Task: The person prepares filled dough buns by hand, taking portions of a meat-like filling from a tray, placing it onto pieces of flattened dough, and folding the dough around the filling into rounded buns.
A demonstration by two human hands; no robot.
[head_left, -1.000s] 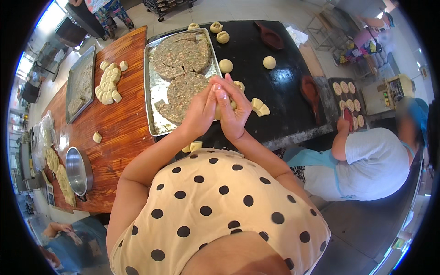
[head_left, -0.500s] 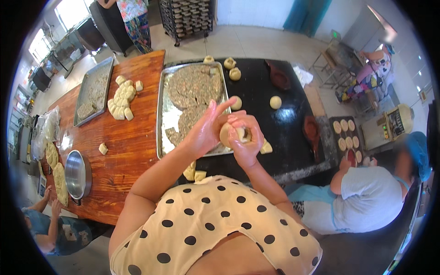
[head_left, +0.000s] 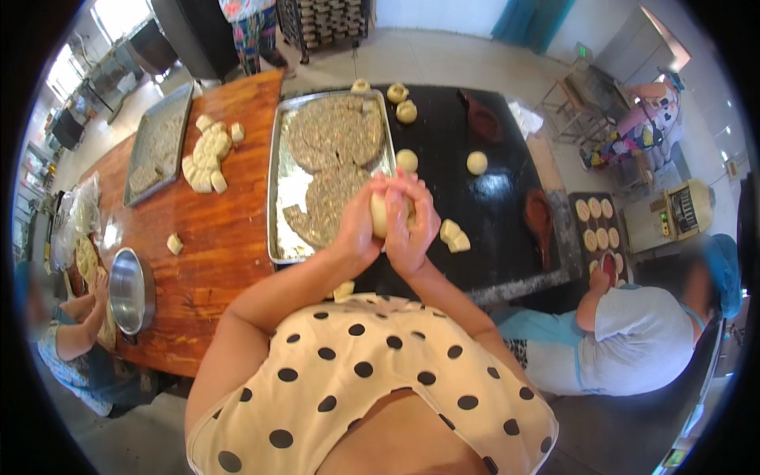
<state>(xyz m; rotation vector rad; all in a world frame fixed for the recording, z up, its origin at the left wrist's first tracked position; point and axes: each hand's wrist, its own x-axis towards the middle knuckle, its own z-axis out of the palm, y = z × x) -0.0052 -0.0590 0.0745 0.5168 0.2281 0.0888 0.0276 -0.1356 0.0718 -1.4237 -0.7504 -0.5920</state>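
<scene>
A pale dough ball (head_left: 378,215) sits cupped between my two hands, above the right edge of the filling tray. My left hand (head_left: 359,228) closes around its left side. My right hand (head_left: 414,228) wraps it from the right, with fingers bent over the top, so much of the dough is hidden. Beneath and beyond my hands lies a metal tray (head_left: 277,178) with a thick slab of speckled filling (head_left: 332,138). Cut dough pieces (head_left: 454,236) rest on the black worktop just right of my right hand. Another dough piece (head_left: 343,290) shows near my chest.
Round dough balls (head_left: 476,163) and two dark wooden moulds (head_left: 538,229) lie on the black worktop (head_left: 507,261). The wooden table (head_left: 229,261) at left bears dough pieces (head_left: 210,158), a second tray (head_left: 162,138) and a metal bowl (head_left: 133,291). Co-workers stand at left and right.
My hands have drawn together around the dough ball; the left fingers, stretched out before, now fold in. The co-worker at left has leaned forward onto the dough strip.
</scene>
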